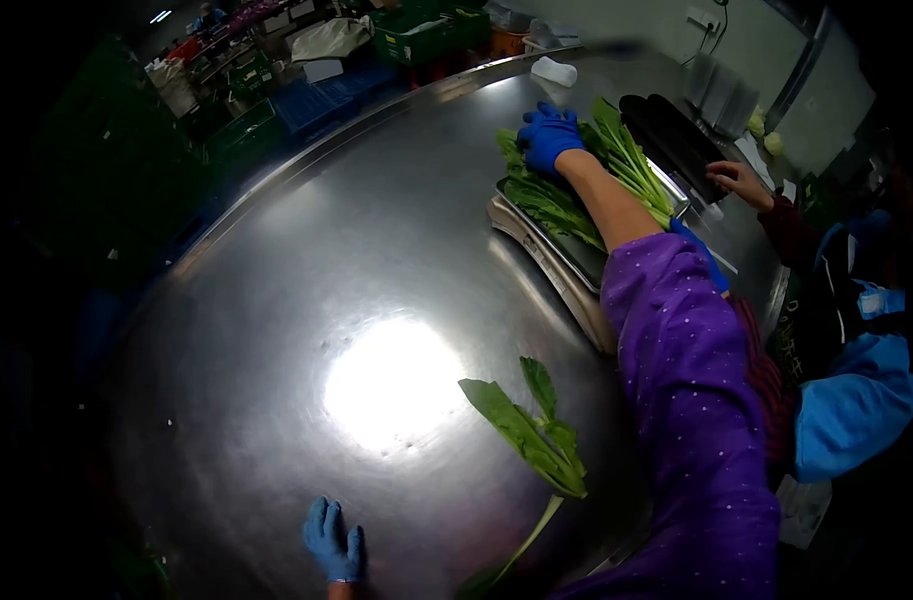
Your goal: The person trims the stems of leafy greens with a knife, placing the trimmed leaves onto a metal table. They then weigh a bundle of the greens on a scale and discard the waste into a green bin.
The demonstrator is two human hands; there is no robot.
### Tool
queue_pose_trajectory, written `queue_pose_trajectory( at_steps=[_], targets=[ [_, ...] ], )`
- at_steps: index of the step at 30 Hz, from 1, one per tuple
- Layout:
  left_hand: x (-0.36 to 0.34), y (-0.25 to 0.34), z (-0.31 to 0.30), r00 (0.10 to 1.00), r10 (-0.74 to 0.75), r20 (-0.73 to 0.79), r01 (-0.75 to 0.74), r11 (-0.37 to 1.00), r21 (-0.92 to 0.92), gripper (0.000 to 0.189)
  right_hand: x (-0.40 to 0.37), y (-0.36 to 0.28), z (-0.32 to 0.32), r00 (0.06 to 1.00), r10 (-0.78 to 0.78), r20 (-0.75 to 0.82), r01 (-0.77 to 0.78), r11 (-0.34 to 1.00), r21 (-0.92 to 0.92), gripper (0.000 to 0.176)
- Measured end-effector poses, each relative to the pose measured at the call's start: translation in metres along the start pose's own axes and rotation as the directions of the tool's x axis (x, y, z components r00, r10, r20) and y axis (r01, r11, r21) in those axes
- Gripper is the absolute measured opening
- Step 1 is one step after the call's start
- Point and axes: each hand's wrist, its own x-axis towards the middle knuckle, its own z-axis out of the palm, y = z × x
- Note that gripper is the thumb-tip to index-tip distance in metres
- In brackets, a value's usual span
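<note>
My left hand (331,540), in a blue glove, rests open on the steel table, fingers apart and holding nothing. My right arm in a purple dotted sleeve stretches far forward. At its end my right hand (551,138), gloved in blue, has its fingers curled over leafy greens (547,200) lying on a weighing scale (552,265); the fingertips are partly hidden among the leaves. More greens with pale stalks (632,160) lie just right of that hand. Nearer to me, between my hands, a few loose leaves (532,440) and a long stalk (535,535) lie on the table.
At the right stands a co-worker, whose bare hand (742,183) is near black trays (677,140); another blue glove (699,250) shows beside my sleeve. A white object (555,72) sits beyond the scale. Green crates (432,35) stand past the curved table edge (277,165).
</note>
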Motion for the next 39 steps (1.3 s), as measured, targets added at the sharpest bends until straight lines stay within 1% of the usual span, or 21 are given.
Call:
queue_pose_trajectory(
  at_steps=[2, 5, 8, 11, 14, 17, 19, 20, 21, 22, 24, 25, 28, 29, 30, 31, 32, 35, 38, 39],
  targets=[
    [0.000, -0.001, 0.001, 1.000, 0.000, 0.002, 0.000, 1.000, 0.012, 0.054, 0.006, -0.002, -0.001, 0.997, 0.048, 0.063, -0.048, 0.999, -0.012, 0.035],
    [-0.001, 0.001, -0.001, 1.000, -0.017, 0.012, 0.016, 0.999, 0.032, 0.054, 0.017, 0.003, -0.015, 0.975, 0.067, 0.212, -0.088, 0.992, 0.089, 0.036],
    [-0.002, 0.002, 0.000, 1.000, -0.003, 0.005, 0.003, 0.999, 0.035, 0.054, 0.007, 0.006, -0.020, 0.997, -0.008, 0.075, -0.003, 0.990, 0.140, 0.035],
    [-0.001, -0.001, 0.000, 1.000, 0.008, 0.001, -0.008, 0.999, 0.048, 0.054, 0.003, -0.008, 0.011, 0.987, -0.046, -0.153, 0.048, 0.999, 0.006, 0.035],
    [0.001, 0.000, 0.000, 1.000, 0.006, 0.009, -0.006, 0.999, 0.031, 0.053, 0.013, -0.020, 0.025, 0.998, -0.031, -0.061, 0.022, 0.989, -0.149, 0.033],
    [0.002, 0.000, -0.002, 1.000, 0.004, 0.016, -0.004, 1.000, 0.030, 0.052, 0.011, -0.023, 0.008, 0.999, 0.002, -0.034, -0.002, 1.000, -0.021, 0.028],
    [0.001, 0.001, 0.002, 1.000, 0.005, 0.014, -0.005, 1.000, 0.022, 0.051, 0.016, -0.009, -0.012, 0.997, 0.077, 0.023, -0.080, 0.960, 0.269, 0.024],
    [0.002, 0.001, 0.001, 1.000, 0.009, 0.010, -0.010, 1.000, 0.018, 0.051, 0.021, 0.003, -0.019, 0.992, 0.111, 0.054, -0.123, 0.907, 0.403, 0.023],
    [0.003, 0.001, 0.000, 1.000, 0.017, 0.005, -0.017, 1.000, 0.016, 0.051, 0.022, 0.014, -0.022, 0.986, 0.158, -0.043, -0.109, 0.828, 0.549, 0.021],
    [0.003, 0.002, 0.000, 1.000, 0.010, 0.011, -0.010, 1.000, 0.024, 0.051, 0.024, 0.028, -0.027, 0.986, 0.163, -0.044, -0.103, 0.785, 0.610, 0.020],
    [0.001, 0.002, -0.001, 1.000, 0.001, 0.020, -0.002, 0.999, 0.045, 0.050, 0.017, 0.044, -0.060, 0.983, 0.177, -0.048, -0.088, 0.683, 0.725, 0.019],
    [0.001, 0.002, -0.001, 1.000, 0.002, 0.013, -0.002, 0.999, 0.038, 0.050, 0.023, 0.060, -0.052, 0.971, 0.182, -0.157, 0.031, 0.552, 0.833, 0.019],
    [-0.001, 0.005, -0.001, 1.000, 0.000, -0.001, 0.000, 1.000, 0.026, 0.050, 0.005, 0.062, -0.070, 0.984, 0.124, -0.128, 0.027, 0.610, 0.792, 0.018],
    [-0.001, 0.006, -0.002, 1.000, -0.003, -0.003, 0.003, 1.000, 0.031, 0.049, 0.004, 0.064, -0.065, 1.000, 0.009, -0.025, 0.014, 0.606, 0.795, 0.023],
    [-0.001, 0.007, -0.002, 1.000, -0.008, -0.006, 0.008, 0.999, 0.038, 0.049, 0.000, 0.053, -0.062, 1.000, 0.009, -0.008, -0.002, 0.777, 0.629, 0.025],
    [0.000, 0.008, -0.002, 1.000, -0.009, -0.004, 0.009, 0.999, 0.031, 0.050, -0.002, 0.036, -0.054, 1.000, 0.009, 0.010, -0.013, 0.903, 0.430, 0.028],
    [0.000, 0.008, -0.003, 1.000, -0.012, -0.004, 0.013, 1.000, 0.028, 0.051, -0.005, 0.019, -0.045, 1.000, 0.011, 0.024, -0.016, 0.978, 0.210, 0.031],
    [-0.002, 0.000, -0.001, 1.000, 0.004, 0.003, -0.005, 1.000, 0.030, 0.052, -0.004, -0.018, -0.001, 0.992, 0.043, -0.116, -0.038, 0.998, 0.045, 0.042],
    [0.000, -0.004, -0.001, 1.000, 0.030, 0.001, -0.030, 0.997, 0.069, 0.050, 0.014, -0.023, 0.026, 0.999, 0.046, 0.004, -0.045, 0.993, -0.109, 0.040],
    [0.001, -0.003, -0.001, 0.999, 0.040, 0.003, -0.040, 0.996, 0.083, 0.049, 0.012, -0.027, 0.020, 0.999, 0.025, -0.019, -0.027, 0.996, -0.086, 0.034]
  ],
)
